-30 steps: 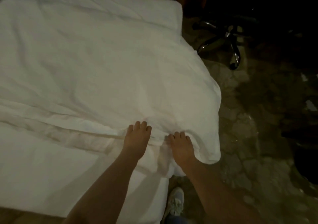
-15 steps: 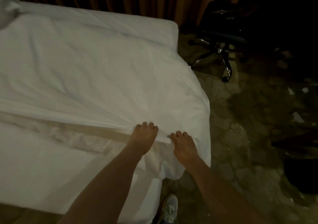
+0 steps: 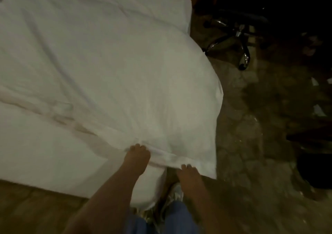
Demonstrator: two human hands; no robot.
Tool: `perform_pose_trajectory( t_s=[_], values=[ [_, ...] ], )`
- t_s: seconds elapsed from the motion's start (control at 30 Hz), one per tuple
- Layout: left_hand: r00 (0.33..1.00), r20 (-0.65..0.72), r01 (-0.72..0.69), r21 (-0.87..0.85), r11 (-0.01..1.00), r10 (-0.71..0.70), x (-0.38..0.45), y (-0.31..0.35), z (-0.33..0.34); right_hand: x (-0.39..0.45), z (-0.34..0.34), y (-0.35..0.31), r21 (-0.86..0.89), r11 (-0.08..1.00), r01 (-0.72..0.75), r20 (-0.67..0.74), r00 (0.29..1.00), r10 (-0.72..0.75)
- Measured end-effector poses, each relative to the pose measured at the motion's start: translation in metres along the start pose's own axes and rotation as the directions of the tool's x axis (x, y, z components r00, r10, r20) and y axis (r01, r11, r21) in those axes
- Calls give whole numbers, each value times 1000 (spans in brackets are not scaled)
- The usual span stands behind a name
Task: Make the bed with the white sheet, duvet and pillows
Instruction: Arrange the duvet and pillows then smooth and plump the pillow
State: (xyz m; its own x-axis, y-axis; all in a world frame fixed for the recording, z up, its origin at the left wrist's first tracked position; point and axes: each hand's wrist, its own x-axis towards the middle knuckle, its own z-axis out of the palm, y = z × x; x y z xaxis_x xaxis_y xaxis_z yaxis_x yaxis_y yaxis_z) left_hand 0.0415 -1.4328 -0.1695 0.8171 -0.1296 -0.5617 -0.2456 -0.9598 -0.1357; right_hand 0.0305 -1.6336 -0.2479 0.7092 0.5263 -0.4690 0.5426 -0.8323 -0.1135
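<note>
Duvet (image 3: 111, 75) edge has dragged nearer the bed (image 3: 41, 153) corner. I see left hand (image 3: 137, 155) and right hand (image 3: 188, 173) both pinching its hem; next, square it over the sheet.

Bare forearms, blue trousers (image 3: 177, 217), pale sneaker (image 3: 175, 195)

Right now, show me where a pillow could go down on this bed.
Free: the bare sheet between the duvet edge and the bed's near edge. Crowded: the corner where the left hand and right hand grip the duvet.

Both hands grip duvet (image 3: 116, 75) edge — left hand (image 3: 137, 155), right hand (image 3: 188, 173) at corner.
</note>
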Motion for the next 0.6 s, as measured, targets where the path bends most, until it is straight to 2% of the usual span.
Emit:
perform_pose_trajectory(
  t_s=[0.03,0.07,0.17,0.33,0.37,0.43,0.6],
  values=[
    [990,143,12,-28,1000,-8,-4,3,7,-8,16,1,9,1000,-13,96,995,12],
    [984,178,11,-15,1000,-8,-5,6,14,-11,26,6,-2,1000,9,105,994,-9],
    [991,115,72,-86,994,-62,12,24,-16,2,-10,44,-72,996,43,7,999,-42],
    [985,-41,156,-224,962,-169,69,68,-88,43,-129,108,-136,984,111,-197,971,-137],
    [981,-34,180,-230,956,-192,81,75,-103,49,-143,124,-148,982,120,-190,971,-147],
    [966,-27,245,-244,938,-259,103,85,-122,58,-159,158,-213,956,203,-79,972,-224],
    [893,-21,410,-380,829,-450,175,123,-184,79,-199,265,-210,929,303,-139,932,-336]
  ],
)
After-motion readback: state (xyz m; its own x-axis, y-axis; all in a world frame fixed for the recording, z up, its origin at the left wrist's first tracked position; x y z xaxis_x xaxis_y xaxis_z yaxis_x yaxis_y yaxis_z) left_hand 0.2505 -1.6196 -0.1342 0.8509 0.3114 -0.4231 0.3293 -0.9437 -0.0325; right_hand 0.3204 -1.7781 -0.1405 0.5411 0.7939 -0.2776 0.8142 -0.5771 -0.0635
